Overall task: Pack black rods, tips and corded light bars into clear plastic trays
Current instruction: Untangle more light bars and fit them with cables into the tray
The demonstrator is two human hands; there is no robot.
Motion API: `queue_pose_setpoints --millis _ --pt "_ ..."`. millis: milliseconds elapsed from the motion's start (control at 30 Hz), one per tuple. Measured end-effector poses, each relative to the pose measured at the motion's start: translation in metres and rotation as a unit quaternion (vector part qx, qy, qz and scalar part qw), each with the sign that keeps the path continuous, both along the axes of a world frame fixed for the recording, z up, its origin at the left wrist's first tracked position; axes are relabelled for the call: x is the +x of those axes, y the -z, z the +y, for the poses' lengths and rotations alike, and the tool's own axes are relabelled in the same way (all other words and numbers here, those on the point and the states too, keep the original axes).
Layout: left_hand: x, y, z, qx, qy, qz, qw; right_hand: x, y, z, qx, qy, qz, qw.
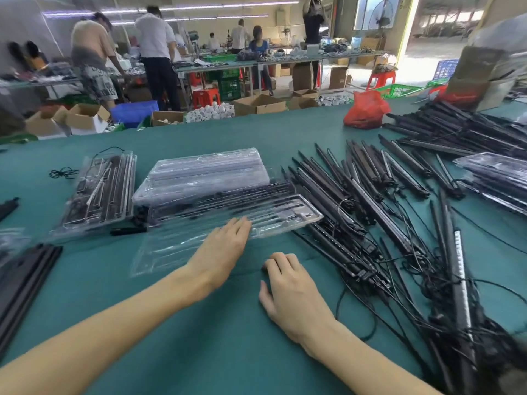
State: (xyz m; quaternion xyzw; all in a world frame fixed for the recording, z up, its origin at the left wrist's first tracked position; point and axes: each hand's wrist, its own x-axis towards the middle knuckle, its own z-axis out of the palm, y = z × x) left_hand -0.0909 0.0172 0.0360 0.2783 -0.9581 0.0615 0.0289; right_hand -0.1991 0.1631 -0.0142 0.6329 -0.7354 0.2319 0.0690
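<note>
Left hand [225,246]: flat, fingers straight, the tips rest on the near rim of the clear tray [256,220]; it grasps nothing
Right hand [288,289]: lies on the green table [216,352] just beside the left hand, fingers bent with the tips on the cloth; I see nothing held in it
Tray: directly in front of the left fingertips, with black rods in its grooves; its clear flap [168,252] is spread to the left of the left wrist
Light bars [370,206]: a loose pile with tangled cords, to the right of the right hand and near it
Spare trays [205,172]: a stack beyond the left hand, touching the far side of the tray
Risk, tray: its right end seems to lie over some bars, so a push from the left hand could rock it and throw rods out of their grooves
Risk, cords: pulling one bar could drag its neighbours against the tray
Risk, flap: thin plastic beside the left forearm; leaning on it could crease it
Edges: the tray rim is under the left fingertips; the pile begins just right of the right hand
Free room: bare cloth from both wrists toward the person; to the left the flap and a packed tray [99,195] fill the space
</note>
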Motion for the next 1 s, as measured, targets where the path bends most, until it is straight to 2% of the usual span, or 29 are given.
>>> queue_pose_setpoints --millis 100,167,300,467,533,600,767,900,1000 --pt "0.026 0.003 0.023 0.093 -0.011 0.065 0.994 0.0 0.001 0.0 0.008 0.0 0.008 1.0" --pt "0.041 0.004 0.032 0.122 -0.021 0.106 0.987 0.0 0.002 -0.001 0.014 0.002 0.011 1.0" --pt "0.067 0.001 0.052 0.119 -0.002 0.164 0.979 0.001 0.0 0.0 0.013 0.001 -0.01 1.0" --pt "0.095 0.005 0.08 0.118 0.041 0.149 0.981 -0.001 -0.006 0.005 0.005 0.003 0.039 0.999" --pt "0.101 0.008 0.088 0.125 0.035 0.142 0.981 -0.003 -0.008 0.009 0.033 -0.023 0.002 0.999" --pt "0.106 0.013 0.095 0.138 0.027 0.134 0.981 -0.005 -0.013 0.014 0.055 -0.04 -0.07 0.995" --pt "0.121 0.023 0.105 0.153 0.025 0.146 0.977 -0.011 -0.017 0.023 -0.012 0.022 -0.297 0.955" --pt "0.132 0.031 0.112 0.137 0.031 0.138 0.98 -0.027 -0.018 0.019 -0.092 0.088 -0.351 0.928" --pt "0.131 0.032 0.125 0.094 0.044 0.072 0.992 -0.035 -0.022 0.022 -0.08 0.11 -0.42 0.897"
